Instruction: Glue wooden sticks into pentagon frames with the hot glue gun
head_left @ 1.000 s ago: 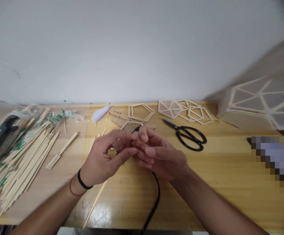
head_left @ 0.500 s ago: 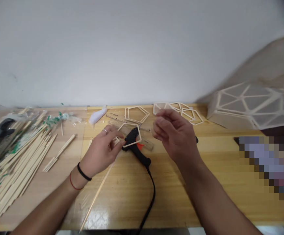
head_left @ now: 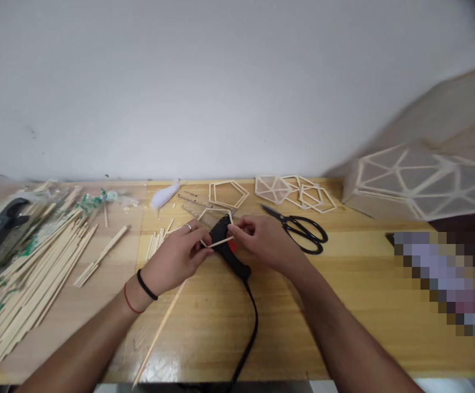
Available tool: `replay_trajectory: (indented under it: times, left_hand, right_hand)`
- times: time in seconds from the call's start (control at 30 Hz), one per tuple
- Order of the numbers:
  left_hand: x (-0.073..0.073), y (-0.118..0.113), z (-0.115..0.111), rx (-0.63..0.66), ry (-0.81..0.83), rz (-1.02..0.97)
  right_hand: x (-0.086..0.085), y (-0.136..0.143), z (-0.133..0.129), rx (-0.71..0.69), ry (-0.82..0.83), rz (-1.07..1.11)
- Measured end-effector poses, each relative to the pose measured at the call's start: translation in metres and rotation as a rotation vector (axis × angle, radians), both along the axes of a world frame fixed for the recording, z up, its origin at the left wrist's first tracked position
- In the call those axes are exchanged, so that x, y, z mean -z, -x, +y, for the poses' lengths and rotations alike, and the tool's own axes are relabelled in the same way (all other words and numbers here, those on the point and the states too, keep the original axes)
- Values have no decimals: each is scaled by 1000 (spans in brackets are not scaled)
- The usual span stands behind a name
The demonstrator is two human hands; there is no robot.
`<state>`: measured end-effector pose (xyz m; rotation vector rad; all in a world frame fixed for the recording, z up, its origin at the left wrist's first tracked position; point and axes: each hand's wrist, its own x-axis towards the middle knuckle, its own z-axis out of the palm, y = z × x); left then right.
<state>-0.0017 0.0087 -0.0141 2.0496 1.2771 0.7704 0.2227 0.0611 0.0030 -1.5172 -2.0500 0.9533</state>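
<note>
Between both hands is a small pentagon frame of thin wooden sticks (head_left: pixel 221 243), held over a black glue gun (head_left: pixel 233 261) that lies on the table. My left hand (head_left: pixel 175 251), with a ring and a black wrist band, pinches the frame's lower left corner. On the opposite side my right hand (head_left: pixel 262 240) grips the frame near its lower right corner with thumb and fingers. Part of the glue gun and its orange trigger is hidden behind the frame and fingers. Black-handled scissors (head_left: pixel 302 229) lie just beyond my right wrist.
Many loose sticks (head_left: pixel 44 284) and plastic wrapping cover the left side. Along the wall lie a pentagon frame (head_left: pixel 229 194), joined frames (head_left: pixel 311 194) and a clear ruler (head_left: pixel 194 207). A large covered stick structure (head_left: pixel 421 183) stands at right. The glue gun's cord (head_left: pixel 254 322) runs to the front edge.
My right hand has come down and left from above the table to take hold of the frame. The scissors, previously hidden behind it, now show. My left hand keeps its grip.
</note>
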Motion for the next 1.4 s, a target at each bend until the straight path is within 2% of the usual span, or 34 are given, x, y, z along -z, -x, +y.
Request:
replay_trajectory:
  times: [0.13,0.2,0.27,0.33,0.43,0.57,0.67,0.83,1.0,1.4]
  left_hand:
    - [1,-2,-1,10,-45,-17]
    - [0,-3,-1,-29,-113,-59]
    - [-5,-3,-1,-138,-204,-122]
    - [-10,-1,0,-299,-250,-200]
    - [-18,4,2,-461,-138,-388]
    - [-21,7,5,-368,151,-686]
    - [-20,7,6,-322,244,-767]
    - [-21,8,4,-349,233,-784]
    - [-25,4,1,-353,213,-699]
    - [-23,1,2,-354,215,-759]
  right_hand:
    - [-1,-1,-2,-5,17,160]
    - [-3,0,-4,-8,5,254]
    - [-5,1,-7,-1,-19,340]
    - [-7,1,-9,18,-44,404]
    - [-7,1,-10,36,-60,456]
    - [-5,1,-11,21,-40,498]
    - [-4,3,-11,-19,-17,507]
    - [-2,3,-8,-63,22,638]
    - [5,0,-5,-80,197,886]
    - [11,0,-1,-67,397,974]
